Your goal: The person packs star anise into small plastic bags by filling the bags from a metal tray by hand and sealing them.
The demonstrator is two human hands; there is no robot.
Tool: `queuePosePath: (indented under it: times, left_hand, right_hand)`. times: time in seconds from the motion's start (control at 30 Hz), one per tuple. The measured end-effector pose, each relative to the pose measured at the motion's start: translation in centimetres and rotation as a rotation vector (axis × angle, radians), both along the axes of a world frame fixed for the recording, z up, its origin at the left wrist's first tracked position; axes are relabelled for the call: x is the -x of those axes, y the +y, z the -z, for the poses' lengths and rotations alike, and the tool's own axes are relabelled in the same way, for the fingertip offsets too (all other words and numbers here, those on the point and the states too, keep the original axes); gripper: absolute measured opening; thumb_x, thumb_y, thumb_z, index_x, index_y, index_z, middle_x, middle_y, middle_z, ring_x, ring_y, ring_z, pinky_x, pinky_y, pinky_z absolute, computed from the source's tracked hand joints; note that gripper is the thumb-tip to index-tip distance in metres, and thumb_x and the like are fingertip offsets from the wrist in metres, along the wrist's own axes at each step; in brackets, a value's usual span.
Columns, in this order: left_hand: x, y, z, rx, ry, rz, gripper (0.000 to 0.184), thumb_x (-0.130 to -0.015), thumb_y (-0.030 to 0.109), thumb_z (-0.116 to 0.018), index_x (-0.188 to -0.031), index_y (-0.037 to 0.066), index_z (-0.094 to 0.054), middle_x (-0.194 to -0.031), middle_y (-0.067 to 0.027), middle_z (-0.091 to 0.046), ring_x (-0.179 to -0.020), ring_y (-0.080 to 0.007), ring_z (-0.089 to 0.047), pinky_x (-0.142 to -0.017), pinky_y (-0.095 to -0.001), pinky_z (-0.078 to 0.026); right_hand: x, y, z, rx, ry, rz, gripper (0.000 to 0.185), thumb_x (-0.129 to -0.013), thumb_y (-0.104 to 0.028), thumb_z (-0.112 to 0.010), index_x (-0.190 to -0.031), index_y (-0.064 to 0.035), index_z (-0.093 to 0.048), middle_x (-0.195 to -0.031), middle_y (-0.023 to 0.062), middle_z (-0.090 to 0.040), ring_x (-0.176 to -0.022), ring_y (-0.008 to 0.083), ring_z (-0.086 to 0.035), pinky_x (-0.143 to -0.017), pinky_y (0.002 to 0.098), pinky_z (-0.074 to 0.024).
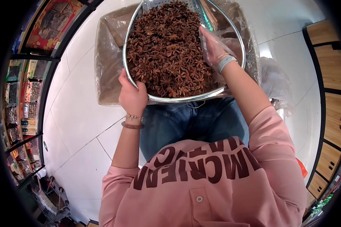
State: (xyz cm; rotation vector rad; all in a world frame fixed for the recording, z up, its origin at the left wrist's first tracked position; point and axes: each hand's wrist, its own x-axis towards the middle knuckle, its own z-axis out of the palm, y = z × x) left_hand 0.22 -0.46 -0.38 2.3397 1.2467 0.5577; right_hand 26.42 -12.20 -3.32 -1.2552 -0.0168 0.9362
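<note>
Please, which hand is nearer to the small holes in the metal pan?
Right. The right hand is inside the metal pan, close to the small holes; the left hand holds the pan's near left edge, farther away.

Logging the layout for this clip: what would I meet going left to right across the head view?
Shelf → left hand → star anise → right hand → plastic bag → cabinets

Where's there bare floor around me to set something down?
The widest bare patch is the tiled floor on your left, between the stocked shelves and the lined box. A narrower strip lies right, between the clear plastic bag and wooden cabinets. The metal pan is crowded: star anise reaches your right hand.
</note>
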Motion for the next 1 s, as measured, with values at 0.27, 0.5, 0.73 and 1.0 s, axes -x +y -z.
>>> queuePosePath:
  times: [0.27, 0.5, 0.73, 1.0]
  left_hand:
    - [0.1, 0.1, 0.1, -0.034, -0.017, 0.012, 0.058, -0.078, 0.017, -0.052, -0.132, 0.002, -0.036, -0.078, -0.018, -0.065, -0.068, -0.0379, -0.063, -0.062, -0.0465, -0.049]
    - [0.2, 0.0, 0.2, -0.012, -0.028, -0.001, 0.058, -0.079, 0.018, -0.053, -0.133, 0.004, -0.037, -0.084, -0.0166, -0.066, -0.071, -0.0352, -0.064, -0.065, -0.0435, -0.049]
    - [0.2, -0.1, -0.2, 0.025, -0.009, -0.017, 0.058, -0.079, 0.019, -0.054, -0.133, 0.005, -0.038, -0.091, -0.0161, -0.067, -0.076, -0.034, -0.065, -0.068, -0.042, -0.05]
    - [0.1, 0.0, -0.3, 0.042, 0.034, -0.029, 0.059, -0.08, 0.022, -0.054, -0.135, 0.008, -0.037, -0.094, -0.0165, -0.067, -0.082, -0.0351, -0.065, -0.072, -0.0426, -0.05]
  right_hand:
    - [-0.5, -0.6, -1.6, -0.226, 0.257, 0.029, 0.048, -0.092, -0.047, -0.052, -0.123, -0.0105, -0.049, -0.094, 0.0036, -0.068, -0.047, 0.0009, -0.049, -0.034, 0.0152, -0.0322]
    - [1.5, -1.0, -5.1, -0.318, 0.136, 0.028, 0.054, -0.096, -0.056, -0.034, -0.134, -0.0172, -0.038, -0.117, 0.0155, -0.061, -0.106, 0.0204, -0.055, -0.094, 0.0366, -0.041]
    - [0.9, -1.8, -4.9, -0.491, 0.237, -0.072, 0.057, -0.096, -0.057, -0.029, -0.135, -0.0159, -0.038, -0.122, 0.018, -0.058, -0.114, 0.0277, -0.05, -0.102, 0.0425, -0.0343]
    - [-1.4, -2.1, -2.3, -0.749, 0.342, -0.46, 0.064, -0.093, -0.06, -0.034, -0.131, -0.01, -0.048, -0.122, 0.0134, -0.059, -0.108, 0.0204, -0.052, -0.093, 0.033, -0.0374]
